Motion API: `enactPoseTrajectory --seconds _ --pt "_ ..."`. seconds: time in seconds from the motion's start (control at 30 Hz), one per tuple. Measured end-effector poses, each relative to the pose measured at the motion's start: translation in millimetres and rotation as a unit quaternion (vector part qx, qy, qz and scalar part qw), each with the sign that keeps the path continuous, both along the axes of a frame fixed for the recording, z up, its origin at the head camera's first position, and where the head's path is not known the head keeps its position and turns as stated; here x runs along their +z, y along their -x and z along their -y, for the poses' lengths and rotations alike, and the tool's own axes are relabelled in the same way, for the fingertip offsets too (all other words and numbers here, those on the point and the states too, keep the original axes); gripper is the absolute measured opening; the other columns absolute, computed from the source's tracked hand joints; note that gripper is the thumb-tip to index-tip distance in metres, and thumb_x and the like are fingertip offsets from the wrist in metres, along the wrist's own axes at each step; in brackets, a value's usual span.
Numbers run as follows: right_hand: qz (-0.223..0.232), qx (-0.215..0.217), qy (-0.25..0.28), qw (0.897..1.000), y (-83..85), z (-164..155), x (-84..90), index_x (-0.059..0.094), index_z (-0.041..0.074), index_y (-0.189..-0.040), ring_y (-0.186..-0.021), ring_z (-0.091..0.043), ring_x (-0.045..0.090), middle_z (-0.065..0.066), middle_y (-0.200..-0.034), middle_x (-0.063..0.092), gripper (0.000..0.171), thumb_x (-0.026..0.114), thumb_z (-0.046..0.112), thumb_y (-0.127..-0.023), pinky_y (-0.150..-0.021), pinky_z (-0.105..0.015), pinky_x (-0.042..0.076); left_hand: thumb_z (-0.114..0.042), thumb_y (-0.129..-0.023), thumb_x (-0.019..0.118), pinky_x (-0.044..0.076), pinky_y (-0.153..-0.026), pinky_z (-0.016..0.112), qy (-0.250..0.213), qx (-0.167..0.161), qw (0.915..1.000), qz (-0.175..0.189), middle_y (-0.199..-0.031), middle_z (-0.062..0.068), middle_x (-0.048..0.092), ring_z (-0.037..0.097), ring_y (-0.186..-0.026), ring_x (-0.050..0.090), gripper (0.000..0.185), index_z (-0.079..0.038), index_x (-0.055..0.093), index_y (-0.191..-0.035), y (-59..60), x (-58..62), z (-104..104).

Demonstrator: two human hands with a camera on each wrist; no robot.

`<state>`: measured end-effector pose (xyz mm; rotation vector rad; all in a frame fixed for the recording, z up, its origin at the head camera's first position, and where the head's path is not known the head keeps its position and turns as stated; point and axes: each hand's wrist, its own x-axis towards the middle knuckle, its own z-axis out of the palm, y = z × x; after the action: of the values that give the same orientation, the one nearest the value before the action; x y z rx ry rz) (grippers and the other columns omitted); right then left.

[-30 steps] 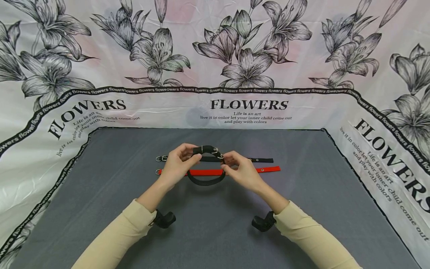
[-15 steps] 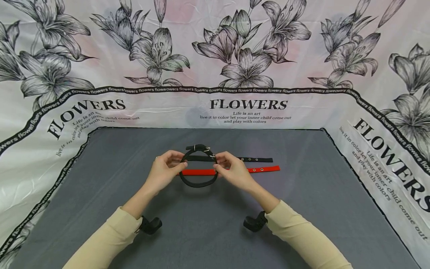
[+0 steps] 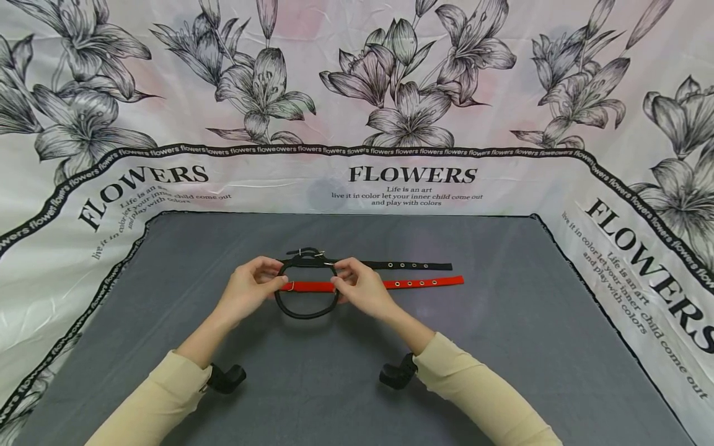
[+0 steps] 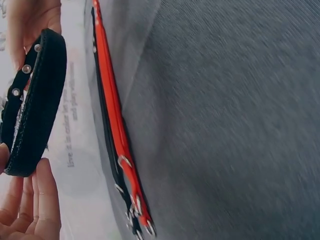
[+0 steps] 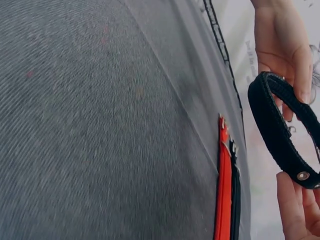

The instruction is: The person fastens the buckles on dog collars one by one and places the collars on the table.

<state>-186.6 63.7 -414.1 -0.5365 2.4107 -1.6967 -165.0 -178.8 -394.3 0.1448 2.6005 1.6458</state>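
Observation:
A black collar (image 3: 306,311), fastened into a ring with its buckle (image 3: 305,253) at the far side, hangs just above the grey mat (image 3: 502,347). My left hand (image 3: 276,282) pinches the ring's left side and my right hand (image 3: 340,282) pinches its right side. Under the ring lie a flat red strap (image 3: 413,283) and, just beyond it, a flat black strap (image 3: 415,266), both running left to right. In the left wrist view the ring (image 4: 37,100) stands off the red strap (image 4: 117,140). The right wrist view shows the ring (image 5: 277,132) between both hands, with the red strap (image 5: 223,200) below.
A flower-printed cloth (image 3: 357,93) rises behind the mat and covers the ground on both sides. Small black wrist cameras (image 3: 225,378) sit under each cream sleeve. Bare mat lies in front of the straps and to their right.
Both hands have carried the collar to the left and lowered it toward the mat. The strap, bent and lifted a second ago, now forms a full ring over the red strap.

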Motion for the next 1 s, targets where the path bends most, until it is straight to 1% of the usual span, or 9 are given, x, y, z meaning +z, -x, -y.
enactPoseTrajectory --seconds 0.07,0.17,0.3,0.43,0.5,0.6,0.73,0.87,1.0 --pt "0.011 -0.001 -0.007 1.0 0.0 6 -1.4 0.054 0.008 -0.118 -0.072 -0.019 0.066 -0.013 -0.101 0.062 0.031 0.061 0.013 -0.089 -0.064 -0.039 0.056 -0.021 -0.086 0.066 0.055 -0.07 0.038 0.005 0.003 1.0 0.004 -0.109 0.014 0.058 0.023 -0.087 0.063 0.035 -0.005 0.056 -0.116 -0.1 -1.1 5" --pt "0.032 0.0 -0.013 0.999 -0.9 16 -2.4 0.054 0.009 -0.12 -0.069 -0.017 0.067 -0.014 -0.103 0.063 0.031 0.06 0.014 -0.09 -0.065 -0.04 0.055 -0.02 -0.086 0.065 0.055 -0.068 0.037 0.014 0.007 0.9998 0.008 -0.109 0.014 0.059 0.028 -0.088 0.064 0.035 -0.006 0.056 -0.116 -0.5 -2.3 13" --pt "0.062 0.006 -0.015 0.998 -1.3 28 -4.9 0.053 0.008 -0.122 -0.066 -0.017 0.068 -0.013 -0.104 0.063 0.033 0.059 0.015 -0.09 -0.066 -0.038 0.055 -0.02 -0.088 0.063 0.055 -0.068 0.037 0.027 0.004 0.9995 0.017 -0.111 0.015 0.059 0.034 -0.09 0.063 0.035 -0.004 0.055 -0.118 -1.6 -4.1 23" --pt "0.079 0.015 -0.03 0.996 -2.5 39 -7.3 0.052 0.007 -0.123 -0.065 -0.019 0.068 -0.009 -0.102 0.063 0.035 0.06 0.016 -0.09 -0.065 -0.037 0.055 -0.02 -0.09 0.059 0.055 -0.067 0.036 0.038 -0.004 0.9987 0.034 -0.111 0.018 0.058 0.035 -0.09 0.062 0.034 -0.003 0.053 -0.119 -2.9 -7.2 35" --pt "0.084 0.017 -0.04 0.996 -3.4 45 -8.4 0.053 0.006 -0.123 -0.065 -0.02 0.068 -0.008 -0.101 0.063 0.035 0.059 0.017 -0.09 -0.065 -0.037 0.055 -0.019 -0.091 0.058 0.055 -0.067 0.036 0.04 -0.008 0.9982 0.045 -0.111 0.019 0.057 0.034 -0.089 0.063 0.034 -0.002 0.053 -0.119 -3.4 -9.2 41" --pt "0.094 0.016 -0.047 0.994 -4.8 54 -9.7 0.054 0.007 -0.122 -0.065 -0.021 0.068 -0.008 -0.099 0.064 0.034 0.06 0.017 -0.09 -0.064 -0.036 0.055 -0.018 -0.091 0.058 0.055 -0.066 0.037 0.053 -0.014 0.997 0.054 -0.111 0.02 0.057 0.029 -0.082 0.065 0.033 -0.001 0.052 -0.119 -4.4 -12.4 50" --pt "0.104 0.009 -0.053 0.993 -5.8 66 -12.5 0.056 0.008 -0.119 -0.064 -0.021 0.068 -0.006 -0.095 0.065 0.031 0.061 0.016 -0.089 -0.061 -0.032 0.055 -0.017 -0.09 0.059 0.055 -0.062 0.037 0.077 -0.016 0.9955 0.053 -0.108 0.02 0.058 0.022 -0.07 0.066 0.032 -0.001 0.053 -0.118 -5.9 -14.2 61" --pt "0.101 0.006 -0.066 0.993 -7.2 77 -14.5 0.058 0.007 -0.117 -0.06 -0.017 0.067 -0.004 -0.088 0.066 0.029 0.062 0.014 -0.088 -0.057 -0.028 0.054 -0.015 -0.09 0.059 0.055 -0.059 0.036 0.094 -0.017 0.9942 0.048 -0.104 0.021 0.06 0.02 -0.066 0.065 0.03 0.001 0.055 -0.115 -8.0 -14.3 69" --pt "0.085 0.008 -0.088 0.992 -9.9 87 -17.6 0.058 0.005 -0.115 -0.055 -0.012 0.064 -0.002 -0.083 0.066 0.029 0.062 0.013 -0.088 -0.053 -0.024 0.052 -0.014 -0.089 0.059 0.055 -0.057 0.035 0.109 -0.018 0.9927 0.049 -0.101 0.021 0.061 0.019 -0.064 0.064 0.029 0.003 0.056 -0.114 -10.9 -15.3 76"
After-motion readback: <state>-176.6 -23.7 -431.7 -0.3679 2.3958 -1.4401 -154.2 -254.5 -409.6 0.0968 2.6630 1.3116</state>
